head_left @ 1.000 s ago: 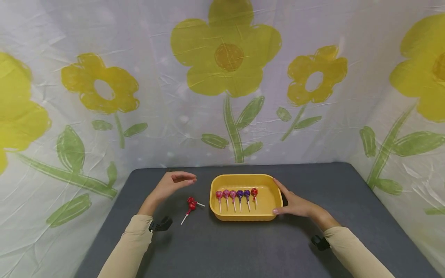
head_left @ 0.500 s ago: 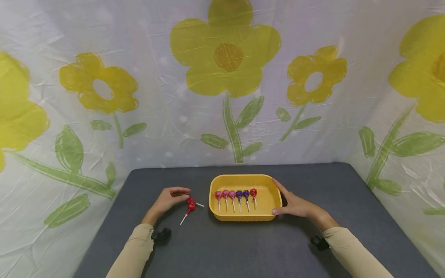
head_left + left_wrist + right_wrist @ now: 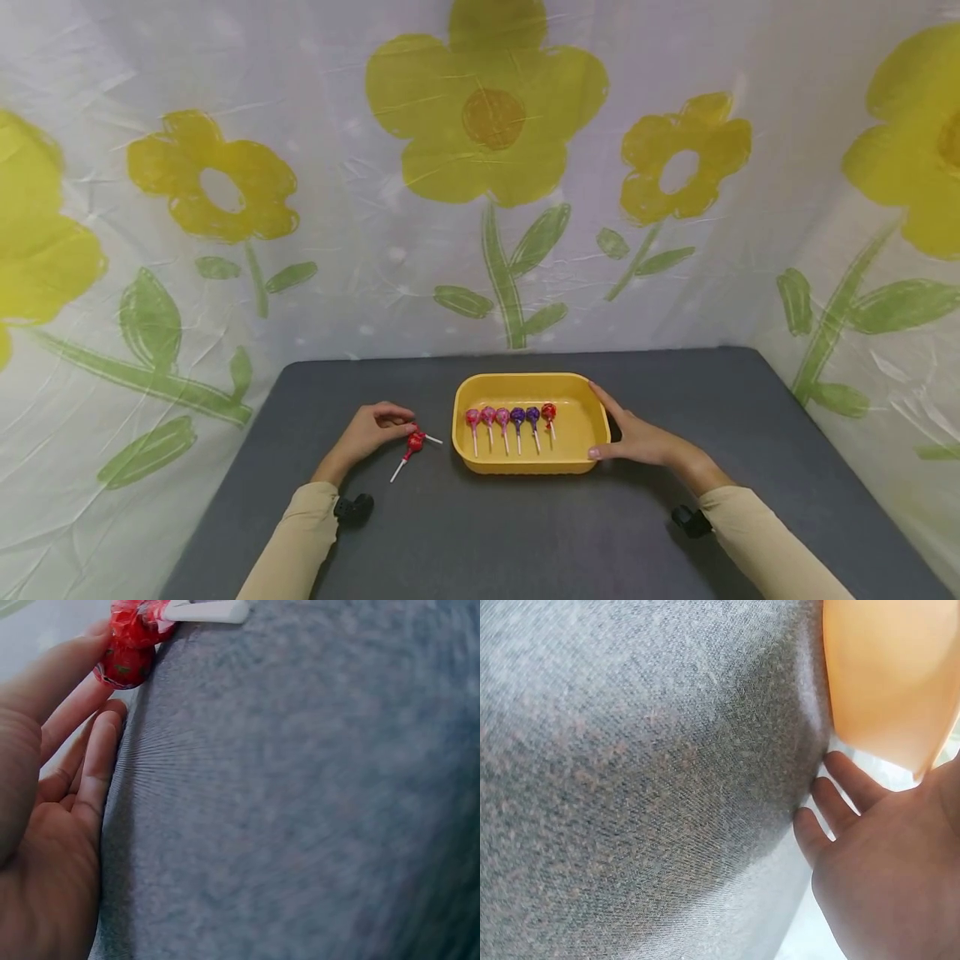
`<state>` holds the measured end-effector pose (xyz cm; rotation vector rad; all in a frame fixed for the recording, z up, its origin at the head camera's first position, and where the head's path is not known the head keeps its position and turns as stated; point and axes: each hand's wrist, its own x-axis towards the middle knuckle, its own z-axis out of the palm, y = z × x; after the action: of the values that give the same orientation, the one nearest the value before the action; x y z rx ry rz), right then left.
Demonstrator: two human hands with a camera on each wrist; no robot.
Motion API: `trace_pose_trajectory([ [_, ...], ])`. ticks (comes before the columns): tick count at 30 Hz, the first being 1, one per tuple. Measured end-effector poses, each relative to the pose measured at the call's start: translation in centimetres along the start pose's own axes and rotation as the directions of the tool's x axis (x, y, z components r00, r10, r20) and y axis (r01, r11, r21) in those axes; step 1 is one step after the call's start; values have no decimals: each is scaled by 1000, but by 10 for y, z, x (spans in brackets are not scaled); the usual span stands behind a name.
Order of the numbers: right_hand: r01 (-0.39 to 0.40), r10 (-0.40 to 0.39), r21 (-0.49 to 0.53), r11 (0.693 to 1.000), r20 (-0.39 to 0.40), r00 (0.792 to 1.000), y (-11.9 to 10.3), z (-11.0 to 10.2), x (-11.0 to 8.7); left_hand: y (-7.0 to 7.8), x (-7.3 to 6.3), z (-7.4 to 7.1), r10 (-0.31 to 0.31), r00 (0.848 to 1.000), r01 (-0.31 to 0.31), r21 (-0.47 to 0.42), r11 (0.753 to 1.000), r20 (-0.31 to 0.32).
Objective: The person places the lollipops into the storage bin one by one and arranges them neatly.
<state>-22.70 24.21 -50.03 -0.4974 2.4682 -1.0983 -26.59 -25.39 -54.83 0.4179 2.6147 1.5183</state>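
Two red-wrapped lollipops lie close together on the dark table left of the tray. My left hand point(image 3: 372, 432) pinches the rear red lollipop point(image 3: 129, 664) by its candy head between thumb and forefinger, the other fingers low by the cloth. The front red lollipop point(image 3: 414, 444) lies against it, its white stick pointing toward me. My right hand point(image 3: 641, 442) holds the yellow tray point(image 3: 531, 468) at its right end, thumb at the front corner and forefinger at the back corner. Its other fingers point(image 3: 832, 814) rest beside the tray, seen in the right wrist view; the thumb is hidden there.
Inside the tray a row of lollipops stands side by side: pink ones point(image 3: 488, 416) at left, purple ones point(image 3: 517, 416) in the middle, a red one point(image 3: 549, 412) at right. A flowered curtain point(image 3: 337, 275) hangs behind the grey table point(image 3: 480, 542).
My left hand has come down toward me onto the rear red lollipop, and its fingertips have closed on the candy head. My right hand and the tray have stayed in place.
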Motion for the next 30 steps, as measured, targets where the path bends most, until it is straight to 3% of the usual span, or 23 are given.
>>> trace_pose_trajectory([
  [4,-11,11,1,1000,4,1000,-1,0,0,1,0,1,40,999,-39,47,998,-15],
  [19,-7,7,1,1000,-4,1000,-1,0,1,-1,3,4,56,998,-50,146,988,-35],
  [30,-18,18,-12,1000,-6,1000,0,2,0,4,3,0,-11,999,13,60,998,-31],
])
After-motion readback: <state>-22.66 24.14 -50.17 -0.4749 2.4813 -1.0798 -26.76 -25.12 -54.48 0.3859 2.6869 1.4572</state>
